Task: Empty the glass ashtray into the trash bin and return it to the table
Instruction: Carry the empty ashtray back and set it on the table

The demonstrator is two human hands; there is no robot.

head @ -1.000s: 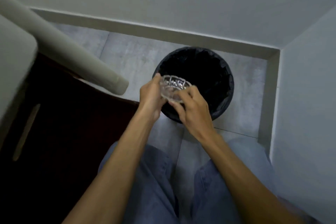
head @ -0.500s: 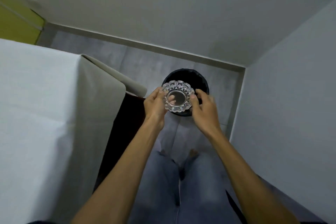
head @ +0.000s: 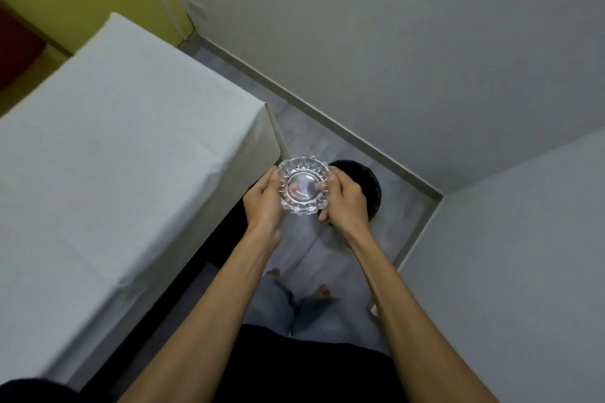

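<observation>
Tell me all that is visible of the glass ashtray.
The glass ashtray is round, clear cut glass with a scalloped, faceted rim and a smooth flat centre. It looks empty. It is held about level, opening up, between the left hand and right hand, above the floor, beside the table's corner.

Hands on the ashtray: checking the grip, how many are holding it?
2. The left hand grips the left rim of the ashtray; the right hand grips the right rim. Fingertips underneath are mostly hidden.
</observation>
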